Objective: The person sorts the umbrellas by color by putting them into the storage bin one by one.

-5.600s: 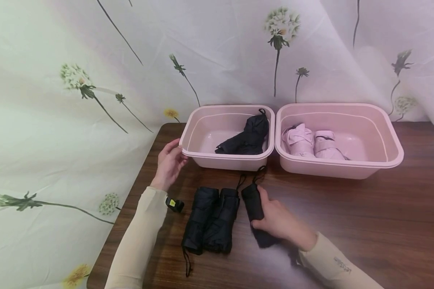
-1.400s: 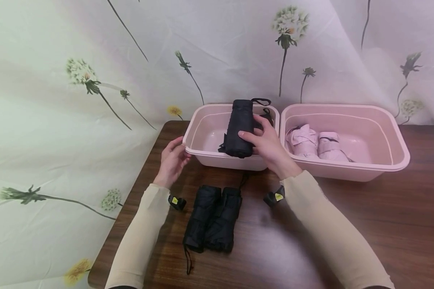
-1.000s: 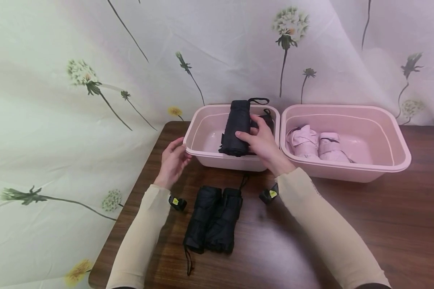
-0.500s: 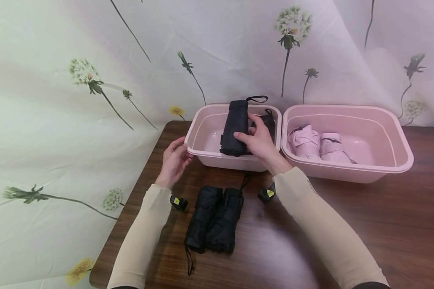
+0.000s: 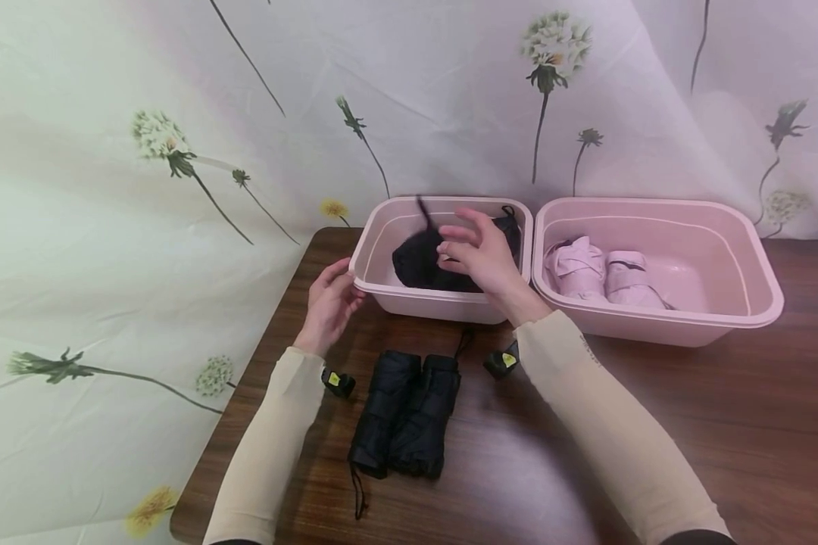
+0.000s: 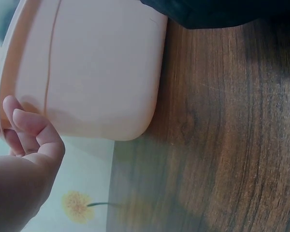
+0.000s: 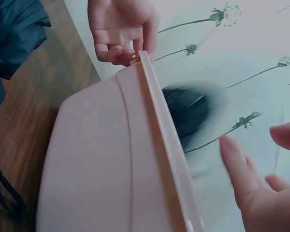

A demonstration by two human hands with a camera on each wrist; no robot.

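At the left corner of the left pink basin (image 5: 443,309), my left hand (image 5: 329,306) pinches the rim. The left wrist view shows that hand (image 6: 34,145) with thumb and fingers on either side of the rim. My right hand (image 5: 487,261) is over the same basin, fingers spread and holding nothing. Beneath it a black folded umbrella (image 5: 414,261) is in the basin, its strap sticking up; in the right wrist view this umbrella (image 7: 188,111) is blurred. Another black umbrella (image 5: 510,228) lies at the basin's right side, partly hidden by my right hand.
Two black folded umbrellas, a left one (image 5: 385,409) and a right one (image 5: 426,416), lie side by side on the wooden table (image 5: 654,409). A second pink basin (image 5: 647,324) on the right contains two pink umbrellas (image 5: 578,266). A flowered cloth (image 5: 436,113) hangs behind.
My right hand picked a black umbrella up from the table, carried it over the left basin and has just let go; it has dropped in. The left hand stays on the rim.
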